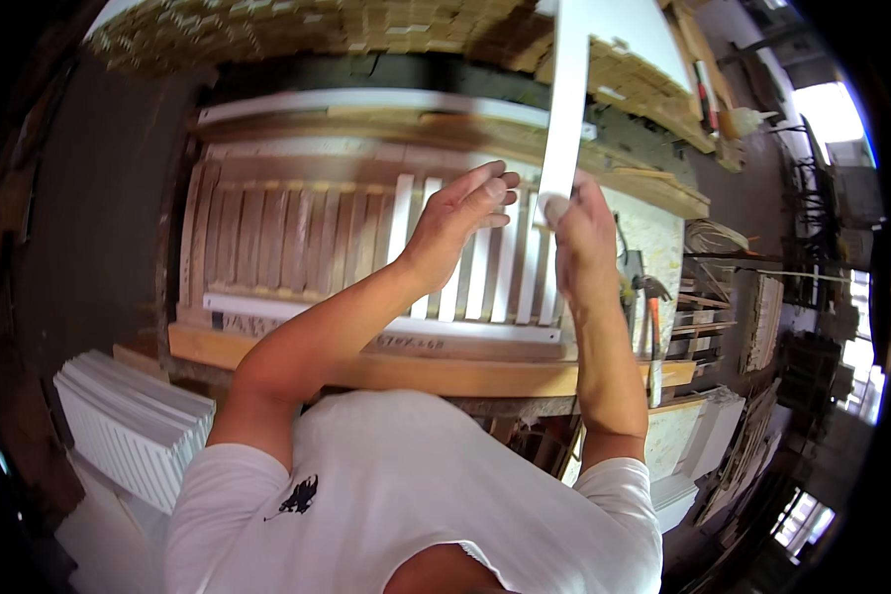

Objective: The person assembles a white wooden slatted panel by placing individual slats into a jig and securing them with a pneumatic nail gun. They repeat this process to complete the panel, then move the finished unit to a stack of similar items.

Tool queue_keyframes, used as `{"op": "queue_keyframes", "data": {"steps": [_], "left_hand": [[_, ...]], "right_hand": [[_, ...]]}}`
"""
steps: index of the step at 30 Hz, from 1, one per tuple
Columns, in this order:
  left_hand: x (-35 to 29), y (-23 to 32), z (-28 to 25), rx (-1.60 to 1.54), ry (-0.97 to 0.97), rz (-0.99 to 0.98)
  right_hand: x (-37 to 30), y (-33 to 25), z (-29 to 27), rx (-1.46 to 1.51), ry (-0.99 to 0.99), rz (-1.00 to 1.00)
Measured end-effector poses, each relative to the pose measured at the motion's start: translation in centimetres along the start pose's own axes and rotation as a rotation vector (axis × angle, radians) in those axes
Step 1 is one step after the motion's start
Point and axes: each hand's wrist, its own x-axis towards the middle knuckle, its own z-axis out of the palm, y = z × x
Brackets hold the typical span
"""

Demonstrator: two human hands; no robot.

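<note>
A long white slat (566, 99) rises away from me, its near end gripped in my right hand (584, 233) with the thumb on top. Beside it, my left hand (460, 213) hovers over the wooden jig (193, 238), fingers loosely bent and apart, holding nothing. Several white slats (448, 292) lie upright side by side in the right part of the jig; brown wooden slots fill its left part. A white rail (445, 328) with end holes runs along the jig's near side. Another white rail (366, 98) lies along the far side, slightly blurred.
Right of the jig lies an orange-handled hammer (653, 327). Stacked white boards (134, 426) stand at the lower left. Large stacks of slats (317, 35) line the far side. A glue bottle (742, 121) sits at the upper right.
</note>
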Motion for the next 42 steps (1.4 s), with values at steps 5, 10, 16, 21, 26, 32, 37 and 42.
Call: {"op": "queue_keyframes", "data": {"steps": [5, 10, 16, 21, 26, 32, 37, 42], "left_hand": [[-6.3, -1.5, -2.7, 0.27, 0.172, -0.231], [-10.8, -4.9, -8.7, 0.181, 0.517, -0.396], [-10.8, -3.0, -11.0, 0.373, 0.589, -0.449], [-8.2, -3.0, -19.5, 1.082, 0.571, -0.32], [-6.6, -2.2, -18.4, 1.512, 0.539, -0.309], [-6.3, -3.2, -18.4, 1.655, 0.496, -0.237], [-6.9, -1.1, -19.1, 1.638, 0.461, -0.428], [-6.0, -1.4, -17.2, 1.6, 0.473, -0.471]], "right_hand": [[-10.9, 12.7, 4.0, -0.751, 0.014, -0.223], [-12.8, 17.5, 5.2, -0.419, -0.299, 0.22], [-11.3, 21.8, 8.7, -0.57, -0.048, 0.132], [-8.4, 22.3, 11.1, -0.819, 0.018, 0.008], [-6.0, 21.8, 13.1, -1.013, -0.118, -0.001], [-5.7, 22.6, 13.5, -1.149, -0.277, 0.046], [-6.3, 22.6, 13.7, -1.142, -0.197, 0.032], [-6.2, 22.2, 14.2, -1.166, -0.181, 0.075]]}}
